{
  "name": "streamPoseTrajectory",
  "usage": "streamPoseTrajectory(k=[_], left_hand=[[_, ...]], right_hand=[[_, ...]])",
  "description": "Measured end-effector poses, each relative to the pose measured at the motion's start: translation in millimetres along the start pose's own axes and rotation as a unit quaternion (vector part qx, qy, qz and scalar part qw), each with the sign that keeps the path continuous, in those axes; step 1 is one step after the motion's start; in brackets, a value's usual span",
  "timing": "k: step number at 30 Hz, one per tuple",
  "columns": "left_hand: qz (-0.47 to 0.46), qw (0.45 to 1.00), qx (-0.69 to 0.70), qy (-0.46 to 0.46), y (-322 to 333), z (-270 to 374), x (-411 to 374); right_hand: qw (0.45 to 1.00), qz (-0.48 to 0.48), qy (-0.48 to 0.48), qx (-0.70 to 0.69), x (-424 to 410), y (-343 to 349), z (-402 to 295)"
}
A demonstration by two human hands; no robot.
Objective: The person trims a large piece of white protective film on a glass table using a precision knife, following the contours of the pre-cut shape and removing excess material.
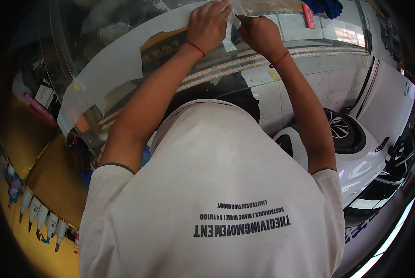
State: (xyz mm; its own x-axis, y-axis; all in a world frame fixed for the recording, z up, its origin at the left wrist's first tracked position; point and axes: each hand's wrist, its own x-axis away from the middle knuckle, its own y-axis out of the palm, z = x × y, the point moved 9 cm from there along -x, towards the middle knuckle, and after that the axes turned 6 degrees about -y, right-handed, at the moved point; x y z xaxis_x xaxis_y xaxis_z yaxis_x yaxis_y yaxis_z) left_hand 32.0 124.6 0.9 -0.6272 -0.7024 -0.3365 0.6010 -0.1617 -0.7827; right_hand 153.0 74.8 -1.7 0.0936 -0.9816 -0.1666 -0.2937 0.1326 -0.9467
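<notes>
My left hand (208, 26) lies on a large sheet of whitish translucent film (120, 55), fingers a little spread and holding nothing. The film curves across a glass tabletop (259, 50), and its near end hangs towards the left edge. Close to the left fingertips, my right hand (261, 34) grips a slim pointed tool (236, 16), its dark tip against the film. Most of that tool is hidden in my fist, so I cannot tell whether it is a knife or a pen. A narrow pale strip (230, 41) lies under the glass or on it, between the hands.
Printed measuring strips (225, 67) run along the table's near side. A pink-red small box (308, 16) and a blue glove (324, 7) lie at the far right. A white car (360, 163) stands at right. Several nozzle bottles (42, 217) line the left, near a pink object (39, 107).
</notes>
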Motion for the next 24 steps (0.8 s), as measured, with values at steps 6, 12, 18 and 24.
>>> streamPoseTrajectory(k=[6,12,18,24], left_hand=[[0.017,1.000,0.017,0.002,-7,7,-3],[0.035,0.999,0.017,0.011,-6,5,-2],[0.060,0.998,0.003,0.020,-2,3,1],[0.025,0.998,0.051,0.010,11,-19,4]], right_hand=[[0.996,0.012,0.081,-0.033,23,-2,-9],[0.988,0.024,0.149,-0.031,34,8,-16],[0.972,0.042,0.227,-0.044,67,15,-43],[0.954,0.123,0.234,-0.143,93,-30,-61]])
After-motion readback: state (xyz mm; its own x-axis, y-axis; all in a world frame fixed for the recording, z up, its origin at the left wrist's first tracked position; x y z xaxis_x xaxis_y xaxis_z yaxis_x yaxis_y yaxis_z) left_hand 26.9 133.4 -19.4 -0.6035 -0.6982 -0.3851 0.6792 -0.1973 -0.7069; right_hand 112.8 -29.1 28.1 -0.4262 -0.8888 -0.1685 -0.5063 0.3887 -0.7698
